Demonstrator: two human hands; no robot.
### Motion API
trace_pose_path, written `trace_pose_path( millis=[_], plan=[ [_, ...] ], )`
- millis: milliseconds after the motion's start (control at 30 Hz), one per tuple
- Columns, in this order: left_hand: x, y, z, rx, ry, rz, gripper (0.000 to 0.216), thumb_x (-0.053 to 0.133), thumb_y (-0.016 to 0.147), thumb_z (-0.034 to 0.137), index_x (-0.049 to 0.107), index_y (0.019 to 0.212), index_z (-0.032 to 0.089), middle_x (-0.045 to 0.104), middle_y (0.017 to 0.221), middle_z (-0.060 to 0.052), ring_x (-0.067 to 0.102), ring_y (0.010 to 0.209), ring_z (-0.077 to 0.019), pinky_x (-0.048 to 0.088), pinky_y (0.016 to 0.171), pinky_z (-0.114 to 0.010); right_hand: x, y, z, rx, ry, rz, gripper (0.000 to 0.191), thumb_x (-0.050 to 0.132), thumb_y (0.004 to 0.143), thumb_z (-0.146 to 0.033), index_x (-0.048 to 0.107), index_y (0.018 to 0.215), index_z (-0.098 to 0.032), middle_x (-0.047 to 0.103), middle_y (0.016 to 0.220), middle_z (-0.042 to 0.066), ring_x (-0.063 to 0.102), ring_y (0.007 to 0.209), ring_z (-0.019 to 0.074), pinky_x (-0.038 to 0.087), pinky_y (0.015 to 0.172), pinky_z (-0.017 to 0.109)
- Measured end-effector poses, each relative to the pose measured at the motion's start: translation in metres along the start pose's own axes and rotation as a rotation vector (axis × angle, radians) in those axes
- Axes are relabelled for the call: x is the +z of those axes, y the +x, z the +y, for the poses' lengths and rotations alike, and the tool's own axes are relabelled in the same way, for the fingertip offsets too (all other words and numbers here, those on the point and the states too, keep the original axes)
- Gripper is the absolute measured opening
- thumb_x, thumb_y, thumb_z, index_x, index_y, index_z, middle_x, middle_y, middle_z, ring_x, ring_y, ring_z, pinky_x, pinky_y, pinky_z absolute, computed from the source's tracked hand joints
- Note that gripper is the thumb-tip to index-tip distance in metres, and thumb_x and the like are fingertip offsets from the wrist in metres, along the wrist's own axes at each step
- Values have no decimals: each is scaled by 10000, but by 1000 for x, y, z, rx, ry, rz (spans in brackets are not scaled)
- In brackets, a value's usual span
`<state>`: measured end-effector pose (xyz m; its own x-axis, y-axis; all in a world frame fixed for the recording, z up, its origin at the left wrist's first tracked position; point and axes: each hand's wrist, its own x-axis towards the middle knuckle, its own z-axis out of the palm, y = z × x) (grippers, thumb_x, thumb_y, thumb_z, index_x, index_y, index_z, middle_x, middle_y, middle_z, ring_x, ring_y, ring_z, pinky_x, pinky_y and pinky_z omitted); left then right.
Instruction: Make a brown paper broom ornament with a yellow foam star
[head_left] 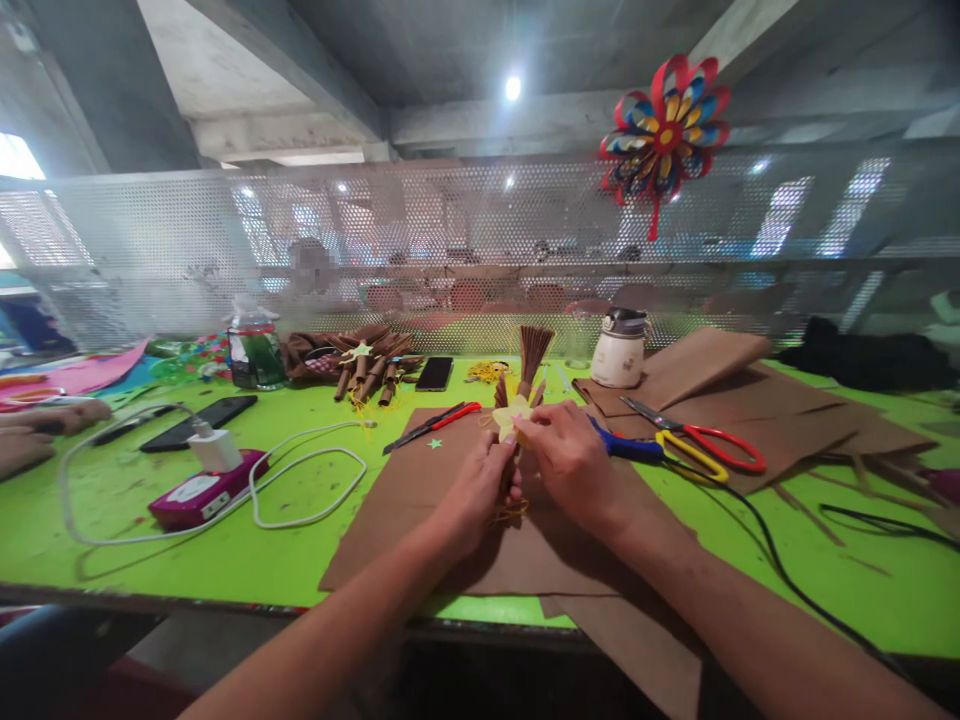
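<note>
My left hand (480,480) is closed around a small brown paper broom (535,352), its pleated fan end pointing up and away from me. On its front sits a pale yellow paper flower (508,415) with a small pinkish piece at its centre. My right hand (574,460) pinches at the flower's right side, fingertips close together. Yellow string hangs below the left hand. Beneath both hands lies a brown paper sheet (390,530), with a small green star (434,443) and red-handled scissors (431,428) on it. A blue-handled tool (634,446) with a black cord lies beside my right hand.
Red-and-yellow scissors (705,445) lie by brown paper sheets (817,410) at right. A white bottle (619,350), phone (434,374), yellow string (487,372) and several brown paper brooms (371,370) stand behind. At left are a purple power strip (206,490), white cable and another person's hand (52,425).
</note>
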<state>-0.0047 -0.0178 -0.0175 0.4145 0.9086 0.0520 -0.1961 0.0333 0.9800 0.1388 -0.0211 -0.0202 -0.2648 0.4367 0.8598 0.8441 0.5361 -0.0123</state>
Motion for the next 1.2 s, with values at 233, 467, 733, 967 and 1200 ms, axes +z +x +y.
trace_pose_path(
  millis=[233,467,733,967,1200],
  plan=[
    [2,-1,1,44,31,13,222,519,844,407,406,873,219,463,633,41,468,503,-93,394,463,-201,1,-2,-2,-7,6,-21,260,467,914,-160,645,1098,-116,612,946,107,494,900,230,454,802,361],
    [1,-1,0,36,45,-4,234,498,855,429,399,868,218,459,649,40,452,487,-88,378,430,-193,-1,-1,-4,-6,-20,-48,256,456,920,-163,651,1077,-110,604,928,112,485,896,232,453,800,364],
    [-1,2,-4,30,44,-2,245,520,848,430,410,882,214,464,630,43,450,490,-81,352,448,-183,-2,-1,-9,-12,-74,-98,262,422,931,-165,650,1039,-93,600,912,118,479,894,242,450,797,378],
    [-3,3,-5,20,30,11,260,552,821,430,430,905,217,470,623,47,439,483,-79,352,459,-190,-3,-2,-9,-9,-73,-133,283,402,937,-173,627,1091,-99,589,945,127,484,918,245,457,804,382],
    [-3,4,-7,29,-6,-2,281,569,804,449,419,853,216,482,627,41,445,477,-76,352,459,-186,1,-4,-11,-6,-44,-122,284,417,918,-150,596,1132,-100,586,977,138,480,938,258,458,803,397]
  ],
)
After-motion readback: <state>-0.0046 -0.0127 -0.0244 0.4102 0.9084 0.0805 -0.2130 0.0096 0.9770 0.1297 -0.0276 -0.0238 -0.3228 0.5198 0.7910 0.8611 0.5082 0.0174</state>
